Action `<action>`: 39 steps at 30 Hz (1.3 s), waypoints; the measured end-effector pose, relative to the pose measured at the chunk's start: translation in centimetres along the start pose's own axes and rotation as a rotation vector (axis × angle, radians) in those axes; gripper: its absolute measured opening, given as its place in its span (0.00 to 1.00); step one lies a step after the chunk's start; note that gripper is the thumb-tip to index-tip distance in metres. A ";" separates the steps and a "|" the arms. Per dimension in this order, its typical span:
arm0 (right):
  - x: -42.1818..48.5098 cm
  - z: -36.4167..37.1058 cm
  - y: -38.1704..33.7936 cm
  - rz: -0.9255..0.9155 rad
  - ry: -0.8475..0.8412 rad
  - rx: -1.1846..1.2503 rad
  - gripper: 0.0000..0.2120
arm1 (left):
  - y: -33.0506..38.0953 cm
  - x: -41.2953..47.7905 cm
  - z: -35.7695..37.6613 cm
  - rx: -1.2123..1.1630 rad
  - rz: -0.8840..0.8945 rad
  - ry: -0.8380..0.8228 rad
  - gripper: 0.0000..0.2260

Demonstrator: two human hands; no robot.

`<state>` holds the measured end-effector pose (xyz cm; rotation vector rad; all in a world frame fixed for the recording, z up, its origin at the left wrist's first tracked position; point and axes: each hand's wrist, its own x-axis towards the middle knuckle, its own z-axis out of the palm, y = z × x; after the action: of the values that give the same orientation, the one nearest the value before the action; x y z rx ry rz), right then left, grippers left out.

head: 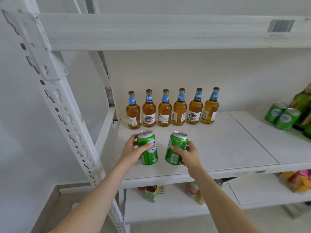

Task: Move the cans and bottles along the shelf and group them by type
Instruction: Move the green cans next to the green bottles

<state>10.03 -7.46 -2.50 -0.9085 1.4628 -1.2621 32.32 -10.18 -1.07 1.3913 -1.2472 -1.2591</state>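
1. My left hand (133,149) is wrapping round the left green can (149,155), and my right hand (189,154) round the tilted right green can (175,148), at the shelf's (227,148) front.
2. Six beer bottles (165,113) are lining the back.
3. Two more cans (286,118) are sitting far right.

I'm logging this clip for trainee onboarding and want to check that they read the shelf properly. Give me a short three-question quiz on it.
1. How many amber bottles stand in the row at the back of the shelf?
2. True or false: the left hand grips a bottle while the right hand is free.
3. Where do the two loose green cans stand? A, far right of the same shelf; B, on the shelf below; C, touching the bottles.

Key
1. Six.
2. False: the left hand grips the left-hand can, and the right hand grips the right-hand can.
3. A.
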 end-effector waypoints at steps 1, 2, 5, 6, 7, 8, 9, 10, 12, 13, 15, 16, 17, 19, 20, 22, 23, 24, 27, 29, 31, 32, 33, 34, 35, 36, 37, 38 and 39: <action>-0.4 -0.8 -0.1 0.003 0.005 0.013 0.23 | 0.3 -0.4 0.5 -0.004 0.005 -0.010 0.29; -0.7 -1.6 -0.1 0.003 0.007 0.027 0.23 | 0.6 -0.7 1.0 -0.011 0.009 -0.020 0.28; -1.6 -4.4 -0.4 -0.005 0.004 0.050 0.20 | 1.6 -1.8 2.8 -0.053 0.018 -0.046 0.26; -1.8 -5.4 -0.5 -0.006 0.002 0.050 0.19 | 1.8 -2.2 3.5 -0.067 0.022 -0.049 0.26; -2.0 -6.5 -0.6 -0.007 0.000 0.048 0.18 | 2.0 -2.6 4.2 -0.078 0.026 -0.052 0.25; -2.2 -7.6 -0.7 -0.007 -0.002 0.045 0.18 | 2.2 -3.0 5.0 -0.086 0.030 -0.055 0.24; -2.4 -8.8 -0.9 -0.008 -0.003 0.042 0.18 | 2.4 -3.4 5.9 -0.090 0.036 -0.057 0.23; -2.5 -10.0 -1.0 -0.010 -0.005 0.041 0.18 | 2.6 -3.9 6.9 -0.093 0.041 -0.058 0.22; -2.7 -12.7 -1.4 -0.012 -0.012 0.036 0.18 | 2.9 -4.7 9.1 -0.099 0.045 -0.059 0.21; -2.8 -14.1 -1.6 -0.012 -0.014 0.030 0.18 | 3.0 -5.1 10.2 -0.104 0.044 -0.058 0.20; -2.9 -16.8 -2.0 -0.022 -0.018 0.016 0.19 | 3.2 -5.8 12.8 -0.116 0.047 -0.058 0.20; -2.9 -18.1 -2.2 -0.028 -0.020 0.010 0.19 | 3.2 -6.2 14.1 -0.120 0.050 -0.059 0.20; -2.9 -19.5 -2.3 -0.032 -0.022 0.009 0.20 | 3.3 -6.5 15.4 -0.120 0.052 -0.062 0.20; -2.8 -22.1 -2.6 -0.041 -0.025 0.008 0.19 | 3.5 -7.1 18.0 -0.111 0.058 -0.067 0.20; -2.7 -23.3 -2.6 -0.048 -0.026 0.001 0.19 | 3.6 -7.3 19.2 -0.107 0.060 -0.070 0.21; -2.4 -25.6 -2.8 -0.058 -0.020 -0.004 0.19 | 3.9 -7.5 21.6 -0.101 0.064 -0.078 0.22; -2.1 -26.7 -2.8 -0.059 -0.016 -0.003 0.19 | 4.2 -7.5 22.7 -0.101 0.066 -0.082 0.22; -1.9 -27.7 -2.8 -0.058 -0.013 -0.002 0.19 | 4.4 -7.4 23.8 -0.100 0.068 -0.088 0.22; -0.8 -30.5 -2.7 -0.050 0.004 0.003 0.20 | 5.0 -6.7 26.9 -0.083 0.066 -0.114 0.21; 0.0 -32.3 -2.7 -0.050 0.020 0.022 0.19 | 5.5 -5.8 28.9 -0.062 0.072 -0.137 0.20; 0.9 -34.1 -2.8 -0.054 0.034 0.039 0.19 | 6.0 -4.6 31.1 -0.047 0.073 -0.158 0.20; 1.5 -35.0 -2.9 -0.054 0.041 0.043 0.18 | 6.3 -4.0 32.2 -0.039 0.073 -0.168 0.20; 2.2 -36.0 -2.9 -0.054 0.048 0.044 0.18 | 6.5 -3.3 33.4 -0.032 0.073 -0.178 0.20; 2.9 -37.0 -2.9 -0.057 0.052 0.044 0.18 | 6.6 -2.6 34.6 -0.027 0.074 -0.189 0.21; 3.7 -38.0 -3.0 -0.060 0.054 0.043 0.17 | 6.9 -2.0 35.8 -0.023 0.077 -0.201 0.22; 4.4 -39.1 -3.1 -0.063 0.057 0.042 0.17 | 7.2 -1.3 37.1 -0.019 0.080 -0.214 0.24; 5.2 -40.1 -3.2 -0.065 0.062 0.040 0.17 | 7.5 -0.6 38.3 -0.014 0.081 -0.226 0.25; 6.0 -41.2 -3.4 -0.069 0.066 0.038 0.17 | 7.8 0.0 39.7 -0.009 0.085 -0.238 0.26; 6.8 -42.3 -3.5 -0.073 0.069 0.037 0.17 | 8.0 0.5 41.0 -0.001 0.092 -0.249 0.26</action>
<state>-32.74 -3.41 -0.41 -0.9091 1.4666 -1.3815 -9.35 -10.74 1.78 1.1881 -1.4607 -1.4001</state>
